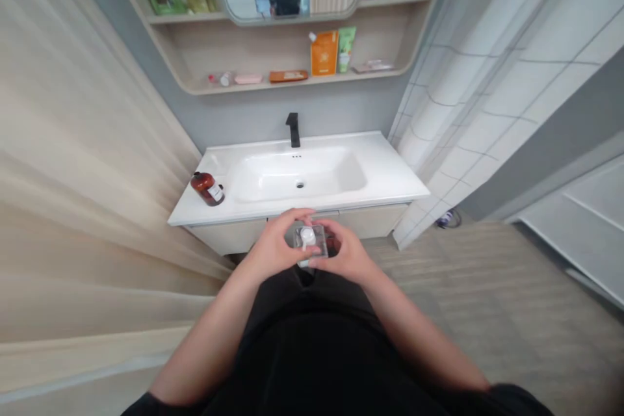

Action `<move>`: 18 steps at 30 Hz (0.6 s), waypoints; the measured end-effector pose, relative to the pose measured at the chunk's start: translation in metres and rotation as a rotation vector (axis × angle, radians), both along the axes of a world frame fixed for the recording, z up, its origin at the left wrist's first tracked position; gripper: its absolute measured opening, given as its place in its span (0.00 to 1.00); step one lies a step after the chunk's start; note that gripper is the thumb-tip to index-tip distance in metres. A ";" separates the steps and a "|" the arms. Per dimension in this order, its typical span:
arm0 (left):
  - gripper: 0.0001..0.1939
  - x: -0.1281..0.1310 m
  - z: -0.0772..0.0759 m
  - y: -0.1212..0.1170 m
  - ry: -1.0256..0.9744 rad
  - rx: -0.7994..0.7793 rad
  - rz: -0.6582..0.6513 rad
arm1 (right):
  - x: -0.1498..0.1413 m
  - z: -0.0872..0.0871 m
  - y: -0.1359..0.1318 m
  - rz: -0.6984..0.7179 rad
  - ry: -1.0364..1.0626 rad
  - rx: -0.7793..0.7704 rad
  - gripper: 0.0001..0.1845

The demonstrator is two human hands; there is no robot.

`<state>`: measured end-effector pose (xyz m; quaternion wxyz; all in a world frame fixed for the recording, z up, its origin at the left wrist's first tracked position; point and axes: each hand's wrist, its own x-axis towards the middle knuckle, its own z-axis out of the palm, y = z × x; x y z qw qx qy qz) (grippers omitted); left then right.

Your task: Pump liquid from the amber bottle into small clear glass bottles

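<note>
We have the clear boxy bottle (320, 239) with its white cap (307, 236) at six o'clock from the sink (263, 183), held up just before the front edge of the surface (390, 172). The left hand's (277, 248) fingers wrap its nine o'clock side, the right hand's (350, 252) its three o'clock side. We judge it light, stiff, perhaps slippery or breakable, best gripped by the flat sides below the cap

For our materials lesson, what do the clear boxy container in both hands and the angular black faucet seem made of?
Clear boxy container: plastic or glass, apparently smooth; it is see-through. Angular black faucet: probably coated metal, matte; its surface looks uniformly dark.
</note>
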<state>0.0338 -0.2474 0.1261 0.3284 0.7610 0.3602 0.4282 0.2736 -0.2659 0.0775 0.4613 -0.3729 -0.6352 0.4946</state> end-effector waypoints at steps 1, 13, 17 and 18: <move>0.34 0.006 -0.004 -0.002 -0.054 -0.042 0.031 | 0.000 0.000 0.000 -0.008 0.006 0.009 0.47; 0.40 0.005 -0.028 0.011 -0.334 -0.434 -0.344 | 0.012 0.007 0.016 0.377 0.152 -0.151 0.48; 0.40 0.016 -0.040 0.015 -0.294 -0.469 -0.370 | 0.021 0.000 0.028 0.520 0.138 -0.225 0.48; 0.41 0.016 -0.044 0.017 -0.288 -0.442 -0.354 | 0.024 -0.006 0.031 0.517 0.157 -0.243 0.48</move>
